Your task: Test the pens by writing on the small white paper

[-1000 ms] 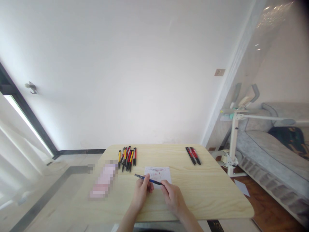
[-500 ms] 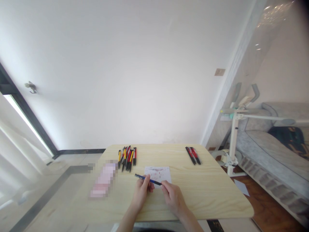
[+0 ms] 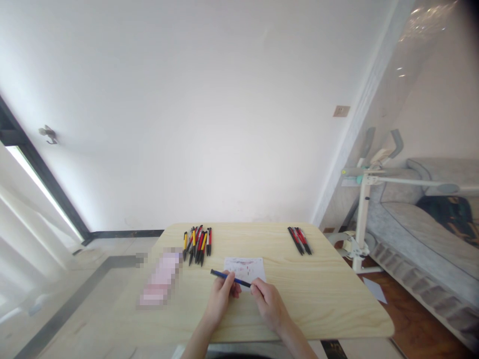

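Note:
A blue pen with a black grip is held level between my two hands, over the near part of the table. My left hand is closed round the barrel, thumb on top. With thumb and fingers, my right hand pinches the black end at the right. Under and behind the pen lies a white sheet of paper with dark and reddish marks. Beyond my left hand sits a loose bunch of red, yellow and black pens. A smaller group of red and black pens lies at the far right.
The light wooden table has rounded corners and stands before a white wall. A blurred-out pink item lies at its left side. Right of the table are a white exercise machine and a grey sofa.
The pen and both hands have shifted very slightly to the right, and the pen looks slightly rolled in my fingers. The other pens and the paper stay where they were.

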A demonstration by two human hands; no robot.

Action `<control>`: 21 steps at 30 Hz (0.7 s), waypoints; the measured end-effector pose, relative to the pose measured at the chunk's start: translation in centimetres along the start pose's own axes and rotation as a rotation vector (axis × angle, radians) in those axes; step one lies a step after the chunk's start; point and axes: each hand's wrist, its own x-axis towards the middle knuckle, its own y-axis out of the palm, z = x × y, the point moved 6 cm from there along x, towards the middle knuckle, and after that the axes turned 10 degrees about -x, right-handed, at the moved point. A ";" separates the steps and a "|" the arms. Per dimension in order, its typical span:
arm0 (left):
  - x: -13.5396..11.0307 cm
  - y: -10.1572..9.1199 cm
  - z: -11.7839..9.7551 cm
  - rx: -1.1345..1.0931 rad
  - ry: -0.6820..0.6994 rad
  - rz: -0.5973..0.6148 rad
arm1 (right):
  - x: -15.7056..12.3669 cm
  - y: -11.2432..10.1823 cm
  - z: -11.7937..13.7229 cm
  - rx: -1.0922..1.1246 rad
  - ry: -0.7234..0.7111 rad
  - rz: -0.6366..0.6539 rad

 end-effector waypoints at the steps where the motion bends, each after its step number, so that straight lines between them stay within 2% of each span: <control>1: 0.0 0.0 0.1 0.001 -0.002 -0.004 | 0.0 -0.1 0.0 0.006 0.005 -0.002; 9: 0.4 -0.8 0.2 0.000 -0.022 -0.064 | 0.0 -0.5 0.2 -0.009 0.028 -0.040; 21: 0.3 -0.7 0.1 0.007 -0.019 -0.078 | -0.3 -0.1 0.5 -0.098 -0.043 -0.069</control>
